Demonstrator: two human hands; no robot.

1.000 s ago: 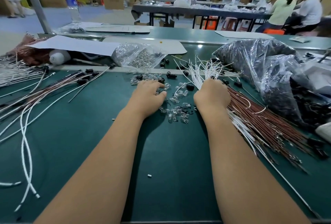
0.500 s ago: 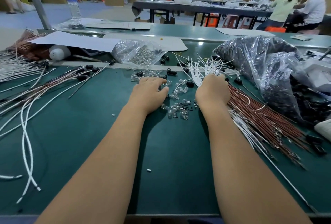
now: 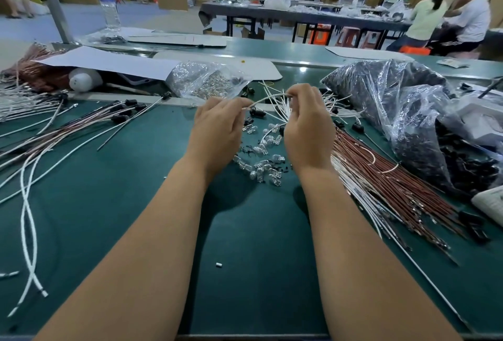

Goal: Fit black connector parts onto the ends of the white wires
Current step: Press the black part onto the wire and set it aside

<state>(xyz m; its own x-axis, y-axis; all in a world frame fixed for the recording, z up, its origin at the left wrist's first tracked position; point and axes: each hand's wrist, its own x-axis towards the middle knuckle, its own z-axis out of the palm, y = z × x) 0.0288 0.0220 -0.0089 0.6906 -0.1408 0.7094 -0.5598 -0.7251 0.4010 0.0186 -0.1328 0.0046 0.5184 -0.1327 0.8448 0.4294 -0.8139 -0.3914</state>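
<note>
Both hands, flat on the mat a second ago, are now raised above the clear bulbs. Right hand and left hand each pinch one white wire, ready for a black connector lying just beneath.

Scattered on a dark green bench mat: small clear glass bulbs, a clear plastic bag of silvery parts, reddish-brown wires bundled at right, plus a clear plastic water bottle and white paper sheets behind.
</note>
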